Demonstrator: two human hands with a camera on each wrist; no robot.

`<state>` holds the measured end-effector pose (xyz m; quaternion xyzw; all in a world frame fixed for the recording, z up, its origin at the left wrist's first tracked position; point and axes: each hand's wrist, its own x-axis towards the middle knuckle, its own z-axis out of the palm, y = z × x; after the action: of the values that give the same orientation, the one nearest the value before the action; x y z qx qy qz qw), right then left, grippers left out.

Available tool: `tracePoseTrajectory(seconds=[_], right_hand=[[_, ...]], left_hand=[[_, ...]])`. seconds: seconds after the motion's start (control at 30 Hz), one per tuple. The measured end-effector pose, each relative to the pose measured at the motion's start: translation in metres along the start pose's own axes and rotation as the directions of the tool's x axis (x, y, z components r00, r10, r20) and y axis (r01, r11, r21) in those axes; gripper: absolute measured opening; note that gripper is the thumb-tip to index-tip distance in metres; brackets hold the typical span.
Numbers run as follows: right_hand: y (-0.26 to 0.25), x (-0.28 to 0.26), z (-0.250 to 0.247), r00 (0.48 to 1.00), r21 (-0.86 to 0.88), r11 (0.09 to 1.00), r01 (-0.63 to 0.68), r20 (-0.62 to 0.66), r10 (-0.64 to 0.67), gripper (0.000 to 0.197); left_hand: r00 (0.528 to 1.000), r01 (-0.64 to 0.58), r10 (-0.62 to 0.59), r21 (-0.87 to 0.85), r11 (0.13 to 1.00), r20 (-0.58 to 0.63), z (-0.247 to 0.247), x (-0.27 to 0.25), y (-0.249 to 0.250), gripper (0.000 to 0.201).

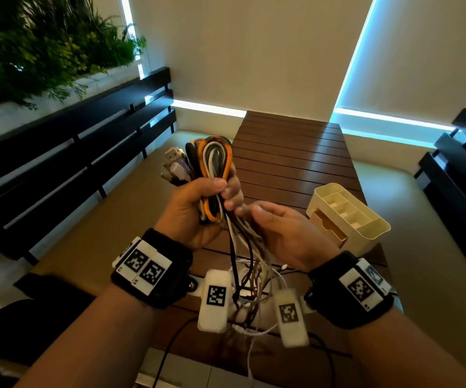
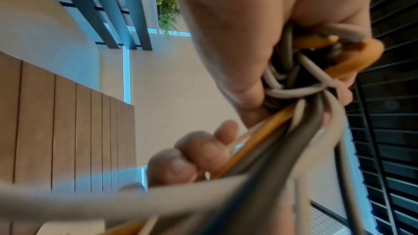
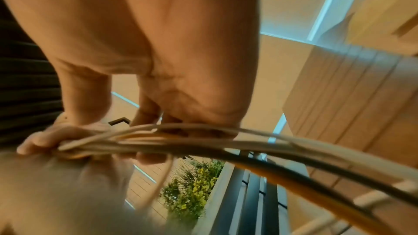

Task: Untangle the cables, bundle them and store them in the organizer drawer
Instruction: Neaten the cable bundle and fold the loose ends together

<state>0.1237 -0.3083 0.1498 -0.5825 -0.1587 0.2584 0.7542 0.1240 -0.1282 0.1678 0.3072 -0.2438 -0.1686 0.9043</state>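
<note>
My left hand grips a looped bundle of orange, white and black cables held upright above the slatted wooden table; USB plugs stick out at its left. Loose strands hang from the bundle down to the table's near edge. My right hand sits just right of the left, fingers curled round those strands below the bundle. The left wrist view shows the cable knot against the palm. In the right wrist view the strands run under the fingers. The cream organizer stands at the right, its drawer facing me.
Dark slatted benches flank the table on the left and right. Green plants fill the far left. A thin black cord drops over the table's near edge.
</note>
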Motion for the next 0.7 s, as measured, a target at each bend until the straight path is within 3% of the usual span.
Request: tracePoseTrajectory(seconds=[0.1, 0.2, 0.33, 0.4, 0.43, 0.53, 0.63, 0.7], right_hand=[[0.002, 0.002, -0.008, 0.998, -0.212, 0.977, 0.031, -0.054, -0.043, 0.023], [-0.001, 0.001, -0.013, 0.998, -0.385, 0.922, 0.033, -0.028, -0.047, 0.016], [-0.005, -0.003, -0.018, 0.999, -0.352, 0.936, -0.003, 0.043, 0.020, 0.016], [-0.005, -0.001, -0.022, 0.998, -0.420, 0.907, -0.025, 0.034, 0.044, 0.022], [-0.002, 0.001, -0.027, 0.998, -0.506, 0.861, -0.051, 0.001, 0.059, 0.024], [0.014, 0.006, -0.052, 0.982, -0.774, 0.606, -0.185, -0.172, 0.079, 0.029], [0.034, 0.009, -0.078, 0.949, -0.816, 0.497, -0.296, -0.312, 0.053, 0.035], [0.038, 0.017, -0.095, 0.926, -0.862, 0.389, -0.326, -0.375, -0.054, 0.037]], left_hand=[[1.000, -0.006, 0.007, 0.027, 1.000, -0.016, -0.001, -0.001, -0.002, 0.028], [0.999, -0.011, 0.013, 0.035, 0.999, -0.039, -0.002, -0.003, -0.005, 0.028], [1.000, -0.012, 0.014, 0.068, 0.998, -0.028, -0.001, -0.005, -0.001, 0.030], [0.999, -0.031, 0.032, 0.065, 0.997, -0.003, 0.002, -0.006, 0.005, 0.028], [0.999, -0.047, 0.046, 0.055, 0.997, 0.009, 0.003, -0.006, 0.011, 0.027], [0.994, -0.111, 0.111, 0.017, 0.994, 0.011, 0.002, -0.007, 0.039, 0.031], [0.987, -0.151, 0.156, 0.098, 0.984, -0.040, -0.004, -0.011, 0.056, 0.036], [0.983, -0.153, 0.164, 0.133, 0.979, -0.077, -0.008, -0.013, 0.053, 0.038]])
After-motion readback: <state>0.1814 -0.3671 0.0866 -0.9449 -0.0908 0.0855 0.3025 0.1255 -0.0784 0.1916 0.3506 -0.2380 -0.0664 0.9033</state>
